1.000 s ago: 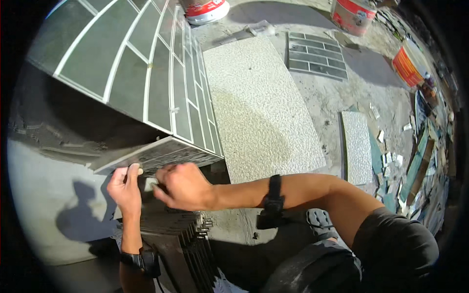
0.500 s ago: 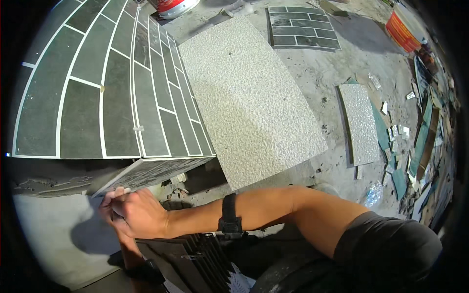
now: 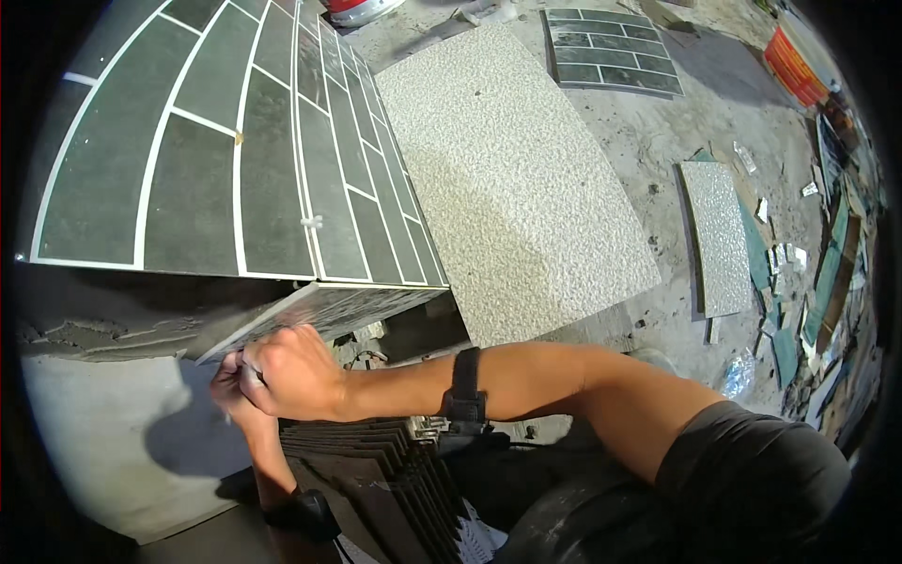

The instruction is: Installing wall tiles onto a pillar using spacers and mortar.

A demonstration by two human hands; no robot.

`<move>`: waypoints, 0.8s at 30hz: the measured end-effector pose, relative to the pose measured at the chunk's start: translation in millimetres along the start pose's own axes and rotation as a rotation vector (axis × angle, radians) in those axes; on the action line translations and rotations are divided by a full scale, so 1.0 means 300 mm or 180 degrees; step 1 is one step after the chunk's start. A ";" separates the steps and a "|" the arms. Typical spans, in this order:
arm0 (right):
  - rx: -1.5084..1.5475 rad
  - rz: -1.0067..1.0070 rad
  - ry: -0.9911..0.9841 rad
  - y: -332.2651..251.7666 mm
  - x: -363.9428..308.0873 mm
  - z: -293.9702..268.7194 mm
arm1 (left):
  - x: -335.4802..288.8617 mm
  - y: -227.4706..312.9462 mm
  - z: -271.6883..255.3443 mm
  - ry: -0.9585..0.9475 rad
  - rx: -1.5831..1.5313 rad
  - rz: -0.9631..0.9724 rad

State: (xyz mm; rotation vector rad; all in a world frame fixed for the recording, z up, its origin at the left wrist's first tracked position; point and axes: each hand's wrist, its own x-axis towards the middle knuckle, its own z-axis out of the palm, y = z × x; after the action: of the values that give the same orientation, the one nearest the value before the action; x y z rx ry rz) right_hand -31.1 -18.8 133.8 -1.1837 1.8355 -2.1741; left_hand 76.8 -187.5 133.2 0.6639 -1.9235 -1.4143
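My right hand (image 3: 299, 374) reaches across from the right with its fingers curled closed. My left hand (image 3: 233, 383) is closed right beside it, and the two meet just below a tile edge. Whatever is pinched between them is hidden, apart from a small pale bit at the fingertips. Above them, dark grey-green tiles with white joint lines (image 3: 193, 202) cover two faces that meet at a corner. A small white clip-like piece (image 3: 312, 223) sits on the corner joint. Grey mortar (image 3: 85, 334) shows under the tiles, over a pale wall surface (image 3: 103, 423).
A stack of dark tiles (image 3: 376, 470) stands below my right forearm. A large speckled slab (image 3: 526, 188) lies on the floor, with a smaller slab (image 3: 719, 240) and a dark tile panel (image 3: 615, 49) beyond. Broken offcuts (image 3: 836, 273) and a red-orange bucket (image 3: 799, 61) are at the right.
My view has shifted, so the tiles and floor appear farther right and slightly higher. Both hands stay together below the tile edge, still closed.
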 end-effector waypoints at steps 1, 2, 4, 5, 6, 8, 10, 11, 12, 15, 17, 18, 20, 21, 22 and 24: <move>0.0054 0.0019 0.0115 -0.001 0.000 -0.005 | 0.001 0.013 0.010 -0.0079 0.0042 0.0001; 0.0064 0.0017 0.0095 -0.017 -0.007 -0.004 | -0.003 0.018 0.013 -0.0058 0.0045 -0.0002; 0.0015 0.0115 -0.0049 -0.049 -0.027 -0.001 | -0.013 0.017 0.018 -0.0148 0.0227 0.0129; 0.0182 -0.0095 0.0215 -0.042 -0.007 0.009 | 0.011 0.014 -0.008 -0.0170 -0.0180 -0.0229; 0.0185 -0.0097 0.0213 -0.035 0.000 0.011 | 0.014 0.006 -0.028 -0.0166 -0.0178 -0.0227; 0.0001 0.0233 0.0022 -0.021 0.015 0.008 | 0.016 -0.002 -0.044 0.0029 -0.0276 -0.0185; -0.0013 0.0189 0.0197 -0.031 0.010 0.003 | 0.012 0.003 -0.035 0.0041 -0.0252 -0.0290; 0.0012 0.0185 0.0201 -0.037 0.000 0.000 | 0.003 0.010 -0.011 0.0025 -0.0051 -0.0095; 0.0032 0.0183 0.0206 -0.041 -0.009 -0.007 | -0.008 0.032 0.040 0.0007 0.0145 0.0098; -0.0009 0.0216 0.0080 -0.033 0.002 -0.027 | -0.033 0.069 0.075 0.0013 0.0574 0.0306; -0.0080 0.0319 0.0007 -0.022 0.012 -0.021 | -0.032 0.061 0.063 0.0042 0.0608 0.0301; -0.0075 0.0320 -0.0003 -0.020 0.008 -0.017 | -0.033 0.059 0.056 0.0052 0.0610 0.0297; -0.0040 0.0326 0.0116 -0.014 0.000 -0.017 | -0.034 0.059 0.058 0.0181 0.0637 0.0168; -0.0032 0.0293 0.0227 -0.008 -0.001 -0.012 | -0.031 0.063 0.066 0.0266 0.0986 0.0142; -0.0041 0.0301 0.0219 0.007 -0.010 -0.010 | -0.032 0.069 0.075 0.0267 0.0978 0.0131; -0.0068 0.0202 0.0221 0.046 -0.038 -0.006 | -0.046 0.115 0.122 0.0175 0.1146 0.0015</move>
State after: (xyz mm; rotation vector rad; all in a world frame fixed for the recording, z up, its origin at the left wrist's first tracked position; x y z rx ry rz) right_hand -29.9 -15.6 116.2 -1.0511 1.9002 -2.1935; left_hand 57.6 -144.6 156.0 0.8523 -2.1542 -1.0415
